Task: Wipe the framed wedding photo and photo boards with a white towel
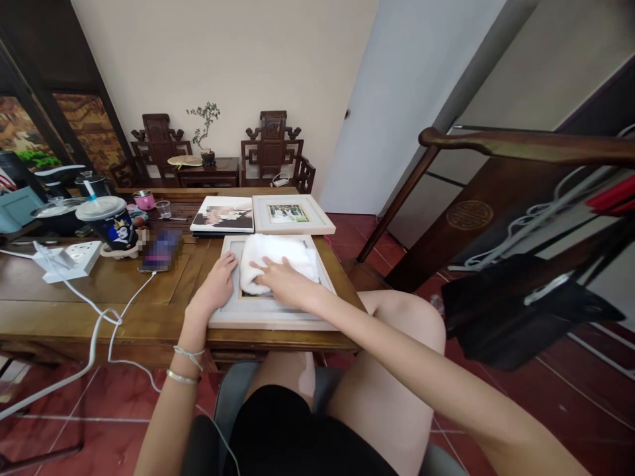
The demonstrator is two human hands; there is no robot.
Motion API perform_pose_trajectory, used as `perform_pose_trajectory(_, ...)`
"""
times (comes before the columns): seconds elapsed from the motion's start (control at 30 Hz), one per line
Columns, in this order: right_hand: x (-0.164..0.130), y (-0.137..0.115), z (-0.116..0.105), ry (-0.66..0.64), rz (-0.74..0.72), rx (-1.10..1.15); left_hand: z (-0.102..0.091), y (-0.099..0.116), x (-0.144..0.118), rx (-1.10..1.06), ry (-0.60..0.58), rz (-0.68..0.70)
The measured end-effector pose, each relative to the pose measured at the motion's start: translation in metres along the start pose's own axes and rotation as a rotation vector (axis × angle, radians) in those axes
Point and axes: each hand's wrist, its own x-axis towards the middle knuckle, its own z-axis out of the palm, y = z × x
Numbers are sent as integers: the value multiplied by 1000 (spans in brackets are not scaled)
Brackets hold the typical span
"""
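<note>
Head view: folded white towel (278, 263)

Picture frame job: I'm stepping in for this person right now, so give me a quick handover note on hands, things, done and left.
Left hand: flat on the near frame's left edge, steadying it.
Right hand: pressing a white cloth on the glass.
The frame lies flat at the table's near edge. A second frame and a photo album lie behind it.
Done: cloth is on the glass. How much is wiped cannot be told.
Left: probably the rest of the glass, maybe the second frame.
</note>
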Motion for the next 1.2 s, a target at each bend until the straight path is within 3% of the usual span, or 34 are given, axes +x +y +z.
perform_pose_trajectory(0.13, -42, -13, -22, -121, -125, 143, 0, 1, -1, -16, 10, -16)
perform_pose_trajectory(0.23, -52, -14, -31, -138, -179, 247, 1, 0, -1, -17, 11, -20)
perform_pose_trajectory(0.33, -36, -9, -19, -62, -106, 169, 2, -2, 0, -40, 20, -15)
perform_pose_trajectory(0.5, 20, 9, 12, 101, 43, -12, -2, 6, -1, -115, 52, -27)
perform_pose_trajectory(0.67, 57, 13, 11, 145, 107, -85, -12, 19, -2, -182, 87, -78)
perform_pose_trajectory(0.77, 49, 1, 5, 102, 42, -101, -15, 24, -1, -202, 85, -91)
perform_pose_trajectory(1.0, -7, -29, -2, 32, -153, -21, -16, 28, -2, -231, 59, -148)
perform_pose_trajectory(1.2, 13, -15, -2, 50, -73, 26, -19, 29, -3, -208, 0, -156)
